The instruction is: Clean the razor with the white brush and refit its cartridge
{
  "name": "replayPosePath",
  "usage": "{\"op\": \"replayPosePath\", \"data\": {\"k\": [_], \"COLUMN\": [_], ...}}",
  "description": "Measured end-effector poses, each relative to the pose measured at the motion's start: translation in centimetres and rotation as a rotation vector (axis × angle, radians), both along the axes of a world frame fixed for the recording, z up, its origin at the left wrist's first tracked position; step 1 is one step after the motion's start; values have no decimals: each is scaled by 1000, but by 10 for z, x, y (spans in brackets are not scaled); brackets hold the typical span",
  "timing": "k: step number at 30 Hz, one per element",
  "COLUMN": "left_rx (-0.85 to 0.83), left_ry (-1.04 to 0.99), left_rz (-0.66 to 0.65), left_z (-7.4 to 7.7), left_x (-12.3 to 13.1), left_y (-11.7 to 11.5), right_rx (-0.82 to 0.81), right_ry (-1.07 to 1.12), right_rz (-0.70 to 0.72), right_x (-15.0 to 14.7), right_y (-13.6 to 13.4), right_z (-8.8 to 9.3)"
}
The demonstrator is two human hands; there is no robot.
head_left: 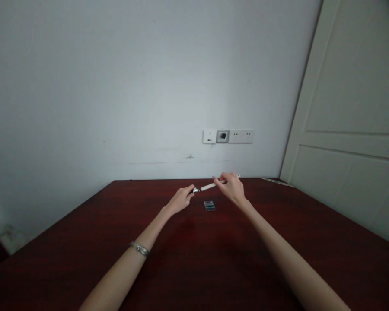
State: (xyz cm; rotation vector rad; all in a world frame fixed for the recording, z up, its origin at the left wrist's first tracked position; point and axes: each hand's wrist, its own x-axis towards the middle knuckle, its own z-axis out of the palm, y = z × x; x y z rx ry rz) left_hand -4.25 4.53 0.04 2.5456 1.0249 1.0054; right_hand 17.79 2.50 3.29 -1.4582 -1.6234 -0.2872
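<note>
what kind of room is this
Probably a plain office or spare room: a dark red table against a bare white wall, a row of sockets above it, and a white panelled door at the right.

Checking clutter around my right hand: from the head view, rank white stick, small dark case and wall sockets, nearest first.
1. white stick, held in the right hand
2. small dark case, on the table, just left
3. wall sockets, up behind

A plain room, home or office. Bare white wall (116, 86), wall sockets (241, 136), panelled door (353, 108), dark wooden table (214, 268)
</note>
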Motion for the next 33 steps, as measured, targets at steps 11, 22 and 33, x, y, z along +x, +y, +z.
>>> {"op": "replayPosePath", "data": {"k": [11,22,33], "left_rx": [21,9,3], "left_ry": [-1,-25,-87], "left_rz": [-17,-37,-32], "left_z": [1,-3,-1], "left_x": [1,-2,-4], "left_y": [-1,1,2], "right_rx": [-98,6,48], "right_ry": [88,107,62], "right_rz": [55,60,-72], "right_x": [-12,-30,-6], "right_y": [2,-3,0], "right_z": [-10,-14,-10]}}
